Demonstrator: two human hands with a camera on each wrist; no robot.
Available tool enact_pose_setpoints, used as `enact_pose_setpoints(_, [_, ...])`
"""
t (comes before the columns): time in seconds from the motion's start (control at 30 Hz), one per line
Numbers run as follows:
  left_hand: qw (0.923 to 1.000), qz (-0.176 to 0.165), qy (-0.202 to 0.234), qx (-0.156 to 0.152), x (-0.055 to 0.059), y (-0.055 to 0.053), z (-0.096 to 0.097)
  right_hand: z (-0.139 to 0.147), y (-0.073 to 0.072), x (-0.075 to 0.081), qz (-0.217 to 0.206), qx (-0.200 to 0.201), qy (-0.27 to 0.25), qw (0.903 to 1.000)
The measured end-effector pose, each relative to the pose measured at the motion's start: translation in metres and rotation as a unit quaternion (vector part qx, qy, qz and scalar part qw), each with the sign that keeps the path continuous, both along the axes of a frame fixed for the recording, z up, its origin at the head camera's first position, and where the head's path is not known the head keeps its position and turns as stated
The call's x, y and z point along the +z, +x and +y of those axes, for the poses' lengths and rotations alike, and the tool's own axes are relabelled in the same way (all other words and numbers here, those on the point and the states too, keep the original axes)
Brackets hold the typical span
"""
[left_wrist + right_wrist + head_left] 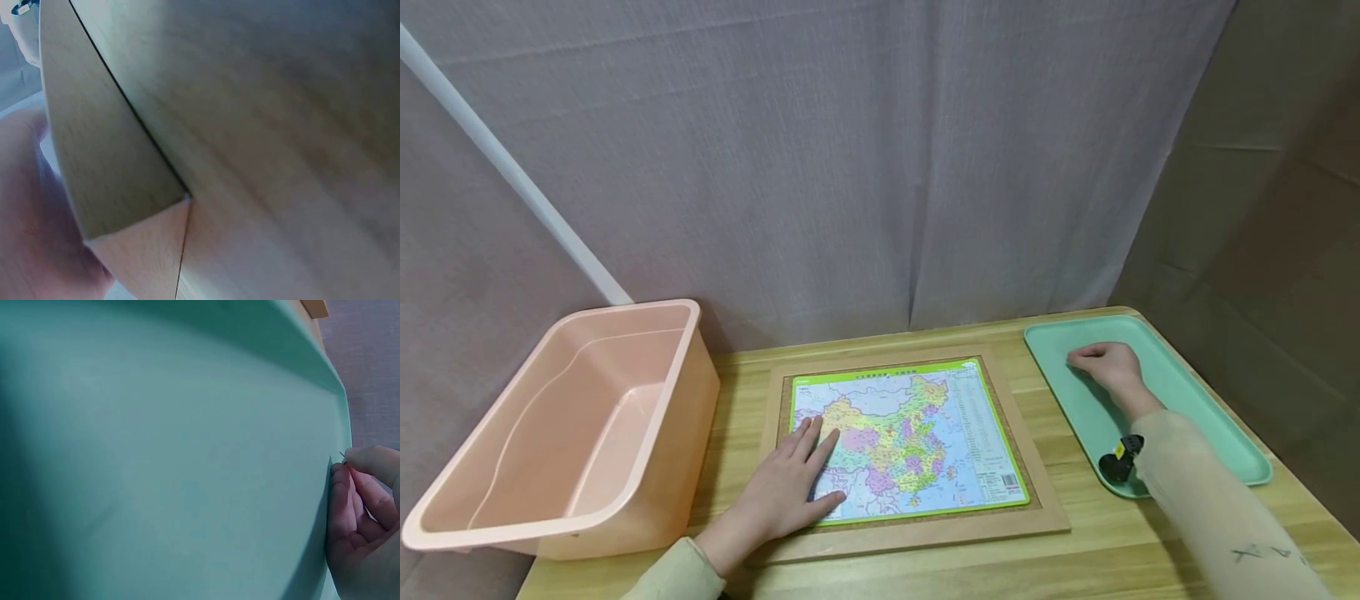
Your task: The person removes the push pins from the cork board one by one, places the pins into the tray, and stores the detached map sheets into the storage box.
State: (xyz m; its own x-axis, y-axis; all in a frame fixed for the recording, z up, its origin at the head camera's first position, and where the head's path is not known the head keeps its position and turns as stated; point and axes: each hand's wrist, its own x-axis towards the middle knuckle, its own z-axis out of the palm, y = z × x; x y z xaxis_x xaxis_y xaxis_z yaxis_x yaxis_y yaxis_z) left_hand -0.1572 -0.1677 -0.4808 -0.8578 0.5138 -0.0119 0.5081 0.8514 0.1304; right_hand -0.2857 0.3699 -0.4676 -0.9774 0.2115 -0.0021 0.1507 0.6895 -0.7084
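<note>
A map of China (880,442) with a green border lies on a cork board whose wooden frame (1052,518) rests on the table. My left hand (786,483) lies spread, palm down, over the map's left side and the frame's edge. In the left wrist view, the frame's corner (119,156) hides part of that hand (37,212). Over the green tray (1060,329), my right hand (1112,371) has thumb and fingertips together. Its fingers (340,487) pinch a small pin (342,454), of which only a thin point shows.
An empty-looking pink plastic bin (673,417) stands left of the frame. Behind the wooden table (970,575) hangs a grey cloth (820,183). A dark wrist camera (1120,461) sits at my right cuff, above the tray's near left corner.
</note>
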Motion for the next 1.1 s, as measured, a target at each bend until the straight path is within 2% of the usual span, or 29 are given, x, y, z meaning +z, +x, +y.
enact_pose_setpoints(0.57, [1.0, 0.005, 0.005, -0.002, 0.0025, 0.0007, 0.001, 0.0018, -0.0032, -0.0026, 0.006, 0.019, 0.049, 0.9986])
enact_pose_setpoints(1.1, [0.9999, 0.002, 0.012, -0.002, 0.0031, 0.0007, 0.0016, 0.0049, -0.0043, -0.0036, -0.001, 0.032, 0.053, 0.9981])
